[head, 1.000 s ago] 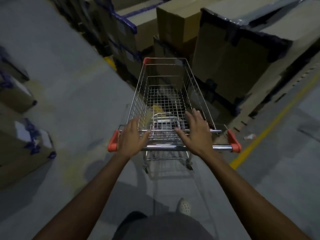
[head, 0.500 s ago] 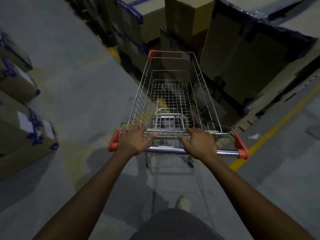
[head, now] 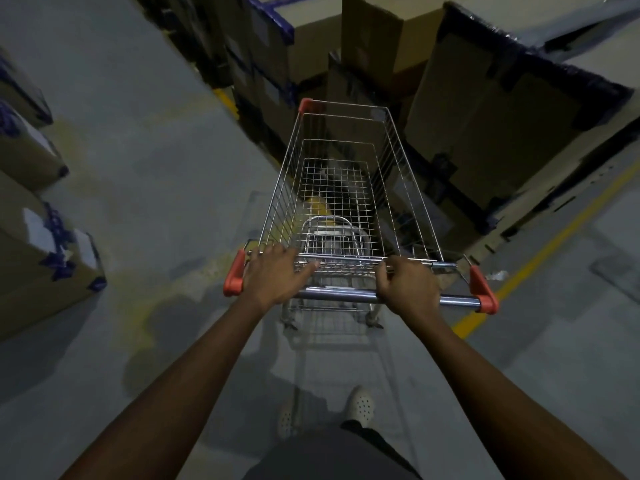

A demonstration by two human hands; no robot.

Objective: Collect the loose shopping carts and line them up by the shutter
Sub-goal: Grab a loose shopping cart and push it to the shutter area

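Cart is now properly in my grip: a second ago both palms were just reaching flat over the handle bar, now they're closing on it. Right hand is wrapping the bar, fingers curled around it. Left hand is lying over the bar with fingers reaching onto the basket's rear rim, not fully clamping. Means pickup is done; I'm judging the next part is wheeling it off to the shutter, which isn't showing anywhere here.

Cart is sitting on the floor straight ahead of me, nose pointing into stacked cardboard boxes, close or touching, can't tell. Going forward looks blocked, so I'm expecting to swing left into the open aisle. More boxes are lining the left side. Yellow floor line is running off to the right. Basket looks empty; child seat flap is folded in.
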